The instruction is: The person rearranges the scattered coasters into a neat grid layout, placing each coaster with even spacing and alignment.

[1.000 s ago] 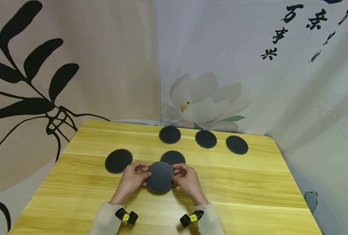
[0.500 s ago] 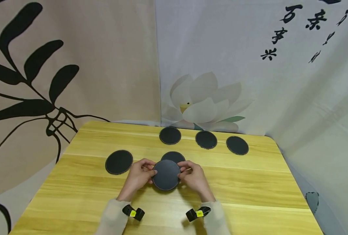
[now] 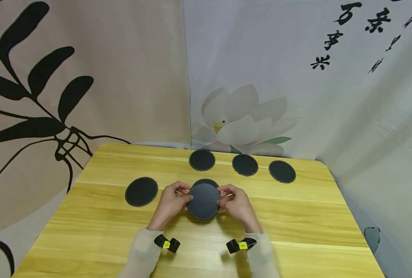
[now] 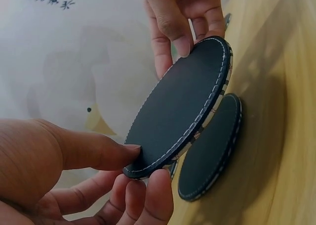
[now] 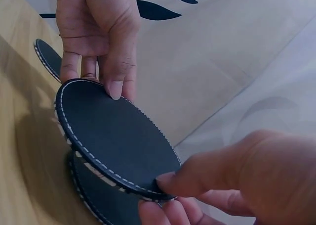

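Note:
Both hands hold one round black coaster with pale stitching round its rim. My left hand pinches its left edge, thumb on top and fingers beneath. On the opposite edge my right hand pinches it the same way. In the left wrist view the held coaster is raised off the table, and a patterned underside shows along its edge. Another coaster lies on the table below it; in the head view only the far rim of this lower coaster shows. The right wrist view also shows the held coaster above the lower one.
Three more black coasters lie along the back of the wooden table: a left one, a middle one and a right one. Another coaster lies left of my left hand. A printed curtain hangs behind the table.
Both hands have carried the held coaster to the right and away from me, so it covers more of the coaster lying beneath. The other coasters have stayed in place.

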`<state>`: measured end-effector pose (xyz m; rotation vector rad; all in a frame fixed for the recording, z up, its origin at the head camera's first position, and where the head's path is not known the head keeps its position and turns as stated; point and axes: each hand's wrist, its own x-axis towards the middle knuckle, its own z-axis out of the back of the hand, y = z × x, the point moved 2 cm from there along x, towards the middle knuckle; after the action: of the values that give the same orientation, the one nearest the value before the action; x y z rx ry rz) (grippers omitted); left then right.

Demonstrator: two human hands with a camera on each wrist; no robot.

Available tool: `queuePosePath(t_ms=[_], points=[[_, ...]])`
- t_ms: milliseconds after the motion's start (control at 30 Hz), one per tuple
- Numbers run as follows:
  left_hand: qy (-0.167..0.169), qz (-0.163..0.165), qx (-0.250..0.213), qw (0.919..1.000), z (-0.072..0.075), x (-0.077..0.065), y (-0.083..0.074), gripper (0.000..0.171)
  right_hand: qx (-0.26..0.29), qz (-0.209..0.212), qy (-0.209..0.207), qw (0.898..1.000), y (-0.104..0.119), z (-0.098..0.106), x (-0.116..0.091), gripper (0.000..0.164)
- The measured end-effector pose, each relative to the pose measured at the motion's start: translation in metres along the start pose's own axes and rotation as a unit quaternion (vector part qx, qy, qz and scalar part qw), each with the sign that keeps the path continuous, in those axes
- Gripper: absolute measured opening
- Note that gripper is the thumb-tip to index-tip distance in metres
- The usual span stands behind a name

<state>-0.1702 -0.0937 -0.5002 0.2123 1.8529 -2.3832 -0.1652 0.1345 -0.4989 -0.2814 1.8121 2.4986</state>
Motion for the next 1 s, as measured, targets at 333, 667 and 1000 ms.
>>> queuePosePath(t_ms=[333, 667, 1000], points=[[0.014, -0.017, -0.012, 0.9997, -0.017, 0.006, -0.003, 0.022, -0.012, -0.011, -0.006, 1.0, 0.001, 0.02, -0.002, 0.038], [-0.002, -0.022, -0.033, 0.9992, -0.028, 0.005, -0.004, 0.023, 0.002, -0.019, -0.017, 1.0, -0.001, 0.029, 0.001, 0.042], [-0.009, -0.018, -0.043, 0.9989, -0.035, 0.002, -0.003, 0.027, 0.003, -0.026, -0.027, 0.999, -0.002, 0.034, 0.002, 0.039]])
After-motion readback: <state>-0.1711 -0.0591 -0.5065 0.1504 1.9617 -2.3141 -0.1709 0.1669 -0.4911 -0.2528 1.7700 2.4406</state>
